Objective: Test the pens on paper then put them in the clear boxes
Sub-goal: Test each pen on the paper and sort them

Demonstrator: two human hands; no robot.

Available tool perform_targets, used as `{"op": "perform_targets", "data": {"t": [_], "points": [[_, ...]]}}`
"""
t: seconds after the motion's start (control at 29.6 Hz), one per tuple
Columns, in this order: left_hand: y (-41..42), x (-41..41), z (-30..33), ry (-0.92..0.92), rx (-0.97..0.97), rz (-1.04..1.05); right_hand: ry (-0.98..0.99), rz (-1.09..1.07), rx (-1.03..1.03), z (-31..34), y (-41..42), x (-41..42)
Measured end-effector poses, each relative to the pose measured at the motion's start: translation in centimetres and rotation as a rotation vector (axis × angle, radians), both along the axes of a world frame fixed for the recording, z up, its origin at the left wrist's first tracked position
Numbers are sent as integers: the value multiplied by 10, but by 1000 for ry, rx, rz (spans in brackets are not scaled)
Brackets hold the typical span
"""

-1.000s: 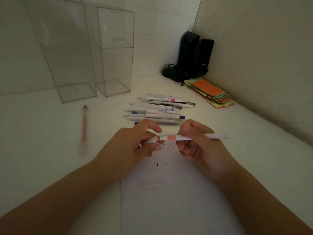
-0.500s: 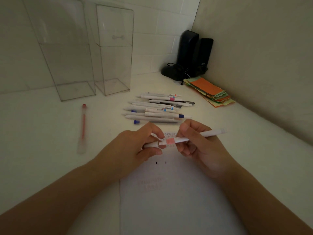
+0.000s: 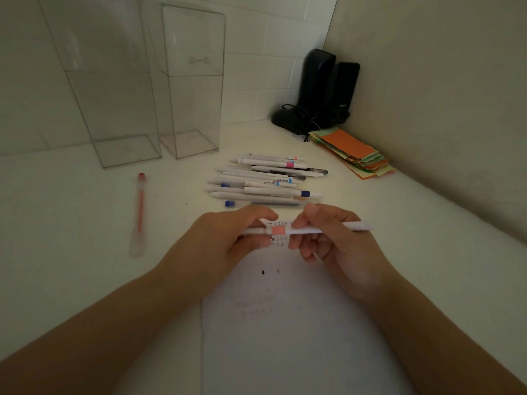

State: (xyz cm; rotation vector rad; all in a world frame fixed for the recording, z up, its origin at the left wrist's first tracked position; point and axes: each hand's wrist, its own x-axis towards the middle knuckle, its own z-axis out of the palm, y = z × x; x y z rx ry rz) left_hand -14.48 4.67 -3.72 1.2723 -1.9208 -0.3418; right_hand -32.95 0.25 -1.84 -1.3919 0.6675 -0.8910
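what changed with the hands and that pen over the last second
Little changed. Both hands kept hold of the white pen with the pink band; the left hand slid its fingertips closer to the band, and the pen's right end dipped, so it lies more level above the paper. The red pen, the pile of pens and the clear boxes stayed put.

- A white counter (image 3: 71,212) meets two walls in a corner.
- Two tall clear boxes (image 3: 159,109) stand at the rear left.
- A red pen (image 3: 139,212) lies alone at left.
- A cluster of pens (image 3: 265,181) lies at center.
- Paper (image 3: 285,337) lies nearest.
- Black speakers (image 3: 322,89) and coloured notes (image 3: 353,152) fill the corner.
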Motion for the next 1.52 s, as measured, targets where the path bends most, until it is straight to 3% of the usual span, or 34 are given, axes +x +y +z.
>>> {"op": "perform_targets", "data": {"t": [0.2, 0.3, 0.41, 0.57, 0.81, 0.98, 1.12, 1.22, 1.42, 1.52], "points": [[3, -6, -2, -29, 68, -74, -20, 15, 70, -1, -1, 1], [4, -4, 1, -43, 122, -4, -25, 12, 72, -3, -3, -1], [1, 1, 0, -220, 24, 140, -6, -7, 48, -4, -3, -1], [6, -4, 1, -429, -170, 133, -7, 18, 61, -3, -1, 0], [9, -10, 0, -311, -219, 79, -126, 147, 149, -5, 1, 0], [5, -12, -8, -175, 115, 28, 20, 50, 64, -6, -2, 0], [5, -12, -8, -133, 203, 11, 69, -20, -11, 9, -5, -9], [7, -7, -9, -202, 238, -42, 101, -132, -81, 36, -5, -25], [10, -26, 18, -533, 156, -54, 195, -226, -297, 88, 60, -121], [28, -74, 43, -442, 6, -194, 174, -325, -282, 79, 126, -187]]}}
